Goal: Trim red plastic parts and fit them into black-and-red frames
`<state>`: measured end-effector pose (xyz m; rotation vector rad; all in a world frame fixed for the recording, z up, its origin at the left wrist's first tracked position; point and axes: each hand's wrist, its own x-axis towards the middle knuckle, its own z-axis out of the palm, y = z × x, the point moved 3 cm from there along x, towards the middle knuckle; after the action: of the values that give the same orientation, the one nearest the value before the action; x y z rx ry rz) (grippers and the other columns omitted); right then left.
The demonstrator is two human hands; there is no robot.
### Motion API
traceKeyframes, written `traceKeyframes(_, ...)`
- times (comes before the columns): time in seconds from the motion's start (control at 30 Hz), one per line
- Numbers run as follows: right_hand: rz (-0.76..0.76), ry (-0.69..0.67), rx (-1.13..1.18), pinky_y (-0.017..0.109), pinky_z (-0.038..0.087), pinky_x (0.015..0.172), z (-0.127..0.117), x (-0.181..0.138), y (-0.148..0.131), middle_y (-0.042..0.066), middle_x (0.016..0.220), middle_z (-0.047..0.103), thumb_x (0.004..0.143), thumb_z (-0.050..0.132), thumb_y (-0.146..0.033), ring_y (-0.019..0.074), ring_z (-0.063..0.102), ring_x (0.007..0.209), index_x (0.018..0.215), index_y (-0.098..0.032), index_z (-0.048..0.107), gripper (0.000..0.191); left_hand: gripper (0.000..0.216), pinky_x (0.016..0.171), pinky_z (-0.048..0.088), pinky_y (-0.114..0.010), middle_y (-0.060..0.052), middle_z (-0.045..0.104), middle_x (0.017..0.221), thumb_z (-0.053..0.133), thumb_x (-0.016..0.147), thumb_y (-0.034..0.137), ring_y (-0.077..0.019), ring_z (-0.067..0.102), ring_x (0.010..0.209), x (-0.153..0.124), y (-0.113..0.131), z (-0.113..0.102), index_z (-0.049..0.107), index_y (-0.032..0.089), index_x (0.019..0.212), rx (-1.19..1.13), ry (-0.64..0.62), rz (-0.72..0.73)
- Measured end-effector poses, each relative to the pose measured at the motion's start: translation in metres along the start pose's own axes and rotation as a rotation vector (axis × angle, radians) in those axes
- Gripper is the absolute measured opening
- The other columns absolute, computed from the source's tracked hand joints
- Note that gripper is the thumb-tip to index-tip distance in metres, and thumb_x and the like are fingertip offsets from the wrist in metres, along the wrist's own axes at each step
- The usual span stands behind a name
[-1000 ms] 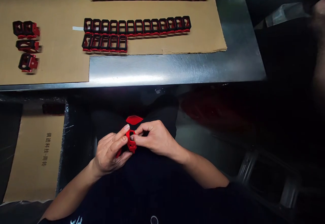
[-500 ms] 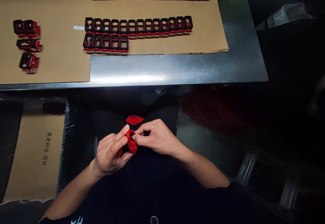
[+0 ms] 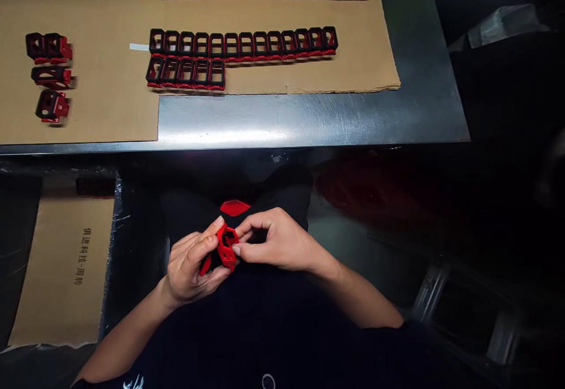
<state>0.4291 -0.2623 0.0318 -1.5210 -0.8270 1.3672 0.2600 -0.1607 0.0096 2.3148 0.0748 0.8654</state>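
Steel tabletop at the far side, a cardboard sheet on it, and neat rows of black-and-red frames along it; where's the piece that matters?

Near the body, in the person's lap and well apart from the table. A small red part sits between both hands, with a flat red piece lying just beyond it on dark clothing.

How are the fingers on it?

The left hand has its fingers curled around the part in a firm wrap. The right hand is closed to a pinch, thumb and forefinger at the part's right edge, the other fingers loosely folded.

What could go wrong?

Judging from that grip, a slip. The part is small and held over soft clothing, so a twist with too little pressure could send it off the lap into the dark below. The flat piece could slide off too if the legs shift.

What can't you make out?

Whether the red part is one piece or two: the fingers hide its middle, and a thin red strip under the left hand may belong to it. Off to the right, a dark red patch is too dim to name
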Motion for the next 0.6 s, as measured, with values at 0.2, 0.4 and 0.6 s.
traceKeyframes(0.2, 0.011, 0.134, -0.082, 0.021, 0.04, 0.052, -0.015, 0.004, 0.01, 0.003, 0.069, 0.075, 0.085, 0.067, -0.032, 0.0115, 0.061, 0.056, 0.077, -0.016, 0.078, 0.022, 0.091, 0.082, 0.065, -0.034, -0.02, 0.062, 0.14, 0.09, 0.066, 0.016, -0.0281, 0.075, 0.106, -0.006, 0.0, -0.001, 0.046, 0.02, 0.146, -0.151, 0.034, -0.172)
traceKeyframes(0.4, 0.165, 0.467, -0.007, 0.024, 0.04, 0.053, -0.058, 0.009, 0.055, 0.004, 0.05, 0.066, 0.084, 0.071, -0.053, 0.0131, 0.058, 0.05, 0.057, -0.016, 0.069, 0.045, 0.075, 0.068, 0.062, -0.023, -0.018, 0.06, 0.143, 0.086, 0.071, 0.014, -0.0156, 0.074, 0.086, -0.005, 0.001, 0.005, 0.049, 0.026, 0.136, -0.653, 0.111, -0.514)
traceKeyframes(0.6, 0.088, 0.019, 0.474, 0.028, 0.053, 0.073, -0.005, 0.006, 0.049, 0.006, 0.076, 0.077, 0.084, 0.074, -0.051, 0.016, 0.072, 0.072, 0.095, -0.015, 0.076, 0.037, 0.07, 0.079, 0.06, -0.025, -0.014, 0.063, 0.139, 0.088, 0.068, 0.018, -0.0152, 0.068, 0.094, -0.003, -0.006, 0.011, 0.054, 0.027, 0.129, -0.799, 0.129, -0.627)
